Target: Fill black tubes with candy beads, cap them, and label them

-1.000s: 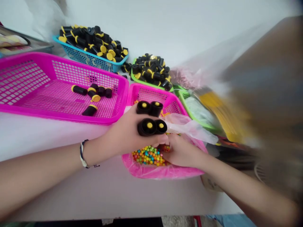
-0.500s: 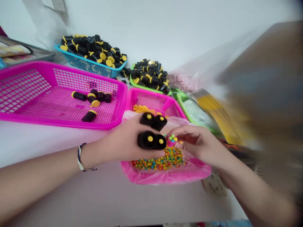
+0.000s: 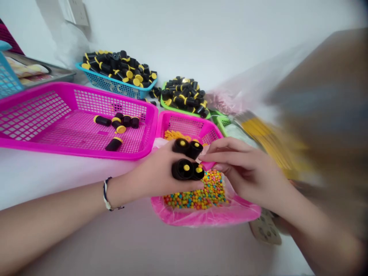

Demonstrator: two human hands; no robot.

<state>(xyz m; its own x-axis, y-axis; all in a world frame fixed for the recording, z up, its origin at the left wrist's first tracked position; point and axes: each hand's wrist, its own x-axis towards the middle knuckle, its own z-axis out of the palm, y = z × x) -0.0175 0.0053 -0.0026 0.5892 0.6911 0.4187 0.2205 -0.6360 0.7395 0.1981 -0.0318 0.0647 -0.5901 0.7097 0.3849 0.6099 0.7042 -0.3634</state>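
My left hand point(image 3: 153, 172) is wrapped round several black tubes point(image 3: 178, 170), their open ends facing me and a yellow disc showing inside. My right hand point(image 3: 248, 163) pinches a small pink cup point(image 3: 208, 165), tilted with its mouth against the lower right tube; small coloured balls show at that opening. Under both hands lies a heap of small coloured balls point(image 3: 192, 199) in a pink basket point(image 3: 207, 219) lined with clear plastic. The fingertips of my left hand are partly hidden behind the tubes.
On the left a large magenta basket point(image 3: 57, 150) holds several black tubes with yellow caps. Heaped tubes fill a blue basket point(image 3: 115, 85) and a green basket point(image 3: 175, 108) behind. A smaller pink basket point(image 3: 184, 119) contains orange pieces point(image 3: 175, 135). Yellow strips point(image 3: 267, 142) lie to the right.
My right hand has brought the pink cup of coloured balls up and left to the lower right tube and tipped it. The left hand keeps its hold; the whole view has shifted slightly.
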